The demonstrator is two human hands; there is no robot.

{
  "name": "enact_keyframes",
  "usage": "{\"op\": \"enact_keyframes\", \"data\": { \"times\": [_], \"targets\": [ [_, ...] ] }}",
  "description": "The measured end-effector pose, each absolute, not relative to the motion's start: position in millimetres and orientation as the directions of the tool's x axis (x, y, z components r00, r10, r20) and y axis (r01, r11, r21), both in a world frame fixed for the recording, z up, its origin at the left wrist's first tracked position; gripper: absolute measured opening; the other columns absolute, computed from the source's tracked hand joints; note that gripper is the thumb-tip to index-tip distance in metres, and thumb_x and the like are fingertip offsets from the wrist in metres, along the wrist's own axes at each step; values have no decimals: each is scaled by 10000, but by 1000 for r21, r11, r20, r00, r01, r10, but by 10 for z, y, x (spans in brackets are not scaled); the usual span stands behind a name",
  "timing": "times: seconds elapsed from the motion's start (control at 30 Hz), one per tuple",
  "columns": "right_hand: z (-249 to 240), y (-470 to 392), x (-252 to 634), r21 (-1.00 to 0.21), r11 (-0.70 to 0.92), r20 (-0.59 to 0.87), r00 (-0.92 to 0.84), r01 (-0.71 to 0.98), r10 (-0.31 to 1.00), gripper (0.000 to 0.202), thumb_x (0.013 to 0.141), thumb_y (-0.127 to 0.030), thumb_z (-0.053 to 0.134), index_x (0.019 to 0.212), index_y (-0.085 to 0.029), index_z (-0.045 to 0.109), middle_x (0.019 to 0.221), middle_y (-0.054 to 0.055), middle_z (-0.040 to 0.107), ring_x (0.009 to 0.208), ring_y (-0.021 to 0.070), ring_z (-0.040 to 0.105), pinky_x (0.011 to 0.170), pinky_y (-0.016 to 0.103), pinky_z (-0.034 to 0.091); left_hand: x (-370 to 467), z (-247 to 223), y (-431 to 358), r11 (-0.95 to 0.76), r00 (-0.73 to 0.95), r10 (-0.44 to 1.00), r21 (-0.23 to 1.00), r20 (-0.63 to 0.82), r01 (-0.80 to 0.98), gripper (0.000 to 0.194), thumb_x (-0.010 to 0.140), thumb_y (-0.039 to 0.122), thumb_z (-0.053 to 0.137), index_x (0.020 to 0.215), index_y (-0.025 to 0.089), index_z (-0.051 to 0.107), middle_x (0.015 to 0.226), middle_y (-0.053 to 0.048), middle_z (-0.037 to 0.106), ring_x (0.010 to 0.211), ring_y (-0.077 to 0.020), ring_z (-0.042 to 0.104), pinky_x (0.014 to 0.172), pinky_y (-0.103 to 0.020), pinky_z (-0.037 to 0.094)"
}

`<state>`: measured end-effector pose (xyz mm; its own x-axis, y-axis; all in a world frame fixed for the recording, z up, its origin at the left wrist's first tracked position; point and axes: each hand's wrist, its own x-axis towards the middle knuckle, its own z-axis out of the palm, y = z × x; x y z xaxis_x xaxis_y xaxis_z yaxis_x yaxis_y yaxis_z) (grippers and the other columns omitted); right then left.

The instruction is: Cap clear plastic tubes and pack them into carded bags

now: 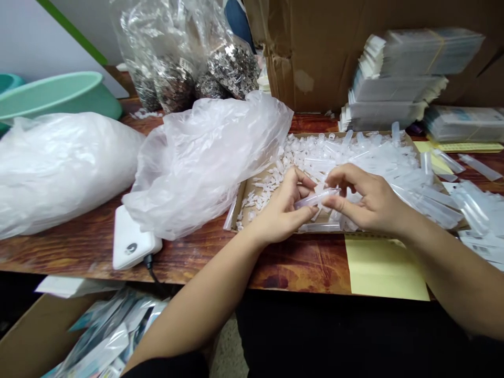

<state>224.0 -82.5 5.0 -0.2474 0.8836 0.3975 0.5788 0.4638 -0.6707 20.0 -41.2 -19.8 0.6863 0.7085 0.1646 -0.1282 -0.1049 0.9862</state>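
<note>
Both of my hands meet over a shallow cardboard tray (236,210) on the wooden table. Between thumb and fingers, my left hand (285,207) grips a clear plastic tube (311,201) by its left part. My right hand (360,197) pinches the tube's right end with thumb and index finger; whatever small piece may sit there is hidden. Beneath and around them lie many small white plastic pieces (271,181) on the tray's left side. Loose translucent tubes (409,168) are heaped on its right side.
Crumpled plastic bags (205,157) cover the table left of the tray, by a white device (136,239) with a black cable. Bags of metal parts (232,68) and stacked clear packets (394,86) stand behind. Yellow paper (386,270) overhangs the front edge. A green basin (59,94) sits far left.
</note>
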Motion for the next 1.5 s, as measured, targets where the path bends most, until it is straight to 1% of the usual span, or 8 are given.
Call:
{"op": "enact_keyframes", "data": {
  "times": [0.4, 0.7, 0.93, 1.03, 1.17, 1.23, 1.33, 1.5],
  "targets": [
    [81, -865, 2204, -772, 297, 210, -215, 562, 954, 469, 978, -552, 558, 648, -219, 538, 582, -8, 549, 545, 118, 475, 532, 278, 354, 171, -178, -408, -519, 663, 702, 824, 259, 227, 286, 787, 197, 579, 979, 254, 373, 844, 12, 459, 757, -184, 467, 676, -325, 370],
    [56, -871, 2151, -807, 243, 141, -224, 538, 964, 317, 902, -504, 643, 773, -215, 621, 656, -16, 588, 579, 121, 494, 558, 274, 354, 185, -184, -427, -617, 720, 645, 730, 256, 294, 304, 807, 208, 494, 1071, 240, 346, 791, 24, 520, 651, -192, 526, 656, -337, 405],
    [-2, -874, 2043, -957, -245, -284, -347, 152, 894, 618, 849, -823, 544, 643, -243, 489, 483, -78, 271, 428, 88, 202, 425, 281, 197, 208, -243, -474, -860, 669, 508, 273, 543, 431, 425, 783, 216, 513, 1208, 204, 517, 819, -43, 645, 693, -234, 589, 648, -345, 405],
    [29, -873, 2093, -950, 13, -73, -261, 311, 963, 512, 934, -670, 548, 675, -230, 517, 538, -39, 391, 488, 112, 341, 492, 283, 305, 211, -189, -443, -794, 638, 607, 402, 474, 457, 436, 800, 234, 518, 1232, 183, 538, 812, -33, 651, 670, -213, 584, 644, -332, 425],
    [55, -890, 2154, -594, 502, 408, -302, 628, 861, 224, 942, -380, 553, 793, -213, 567, 745, 21, 572, 673, 152, 491, 653, 296, 391, 210, -79, -397, -701, 746, 641, 533, 180, 474, 177, 910, 321, 503, 973, 199, 614, 790, -32, 666, 730, -201, 635, 676, -301, 462],
    [69, -894, 2129, -573, 500, 397, -314, 650, 862, 223, 941, -373, 538, 790, -211, 565, 725, 15, 564, 664, 150, 483, 651, 295, 382, 246, -43, -407, -681, 683, 716, 355, 141, 640, 195, 928, 318, 492, 916, 187, 636, 814, -78, 699, 782, -239, 674, 683, -317, 457],
    [154, -860, 2037, -770, 243, 157, -194, 590, 968, 345, 968, -475, 537, 748, -209, 558, 663, -10, 532, 641, 142, 479, 631, 288, 380, 347, 19, -443, -497, 474, 858, 89, 199, 863, 248, 948, 306, 459, 980, 169, 664, 859, -142, 723, 798, -297, 700, 634, -338, 426],
    [478, -691, 2125, -690, 172, 96, -147, 703, 984, 421, 1011, -478, 541, 694, -201, 530, 637, -15, 488, 622, 132, 456, 633, 301, 353, 281, 325, -370, -458, 430, 881, 131, 197, 879, 233, 964, 299, 500, 1107, 190, 648, 978, -125, 732, 864, -274, 692, 685, -332, 459]
  ]
}}
